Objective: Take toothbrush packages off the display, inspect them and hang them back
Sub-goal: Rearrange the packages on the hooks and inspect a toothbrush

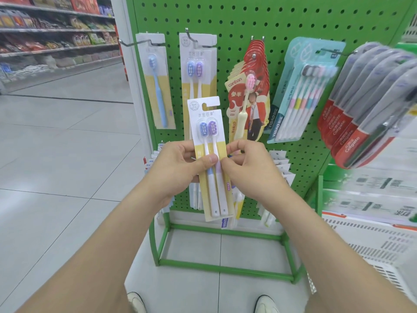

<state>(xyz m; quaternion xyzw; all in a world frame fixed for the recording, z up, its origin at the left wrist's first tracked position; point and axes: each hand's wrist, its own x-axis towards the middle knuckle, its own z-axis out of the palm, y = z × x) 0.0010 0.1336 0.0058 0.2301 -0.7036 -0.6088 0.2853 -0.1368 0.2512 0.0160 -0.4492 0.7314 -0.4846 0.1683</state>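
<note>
Pinching twin toothbrush pack [207, 123] mid-card with left hand [178, 170] and right hand [246, 170], front up, probably for reading; hook [191, 38] at 12 o'clock.

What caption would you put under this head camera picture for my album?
Inspection time: left hand and right hand hold a two-toothbrush package before the green pegboard display.

**Bare arms, white shoes**

On my feed I see a bare left hand [178, 168] and a bare right hand [248, 168] in front of the green stand [225, 267]. Both forearms are uncovered, and the left thumbnail is cut short. Below the stand's base sit the rounded toes of a white left shoe [136, 302] and a white right shoe [267, 303].
</note>
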